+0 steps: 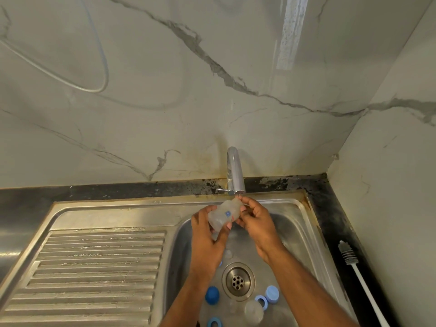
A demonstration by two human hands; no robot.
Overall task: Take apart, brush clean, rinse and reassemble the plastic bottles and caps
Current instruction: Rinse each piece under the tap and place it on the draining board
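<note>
I see the clear plastic bottle [224, 214] held tilted over the sink basin [292, 230], its neck end up close under the tap spout [234, 172], a small blue mark on its side. My left hand [207, 234] is wrapped round the bottle's lower body, fingers curled on it. My right hand [256, 223] pinches at the neck end with fingertips; can't tell if a cap is on there. Whether water is running I can't tell either. Down in the basin near the drain [237, 280]: a dark blue cap [212, 293] on the left, a light blue cap [272, 294] and a light blue ring [262, 301] on the right, a second clear bottle [253, 312] lying just beside the ring, another blue ring [214, 322] at the bottom edge. Ribbed draining board [94, 267] sits to the left of the basin. A bottle brush [358, 277] with a white handle lies on the dark counter [330, 208] to the right, apart from the sink. Marble-look wall [165, 102] behind.
</note>
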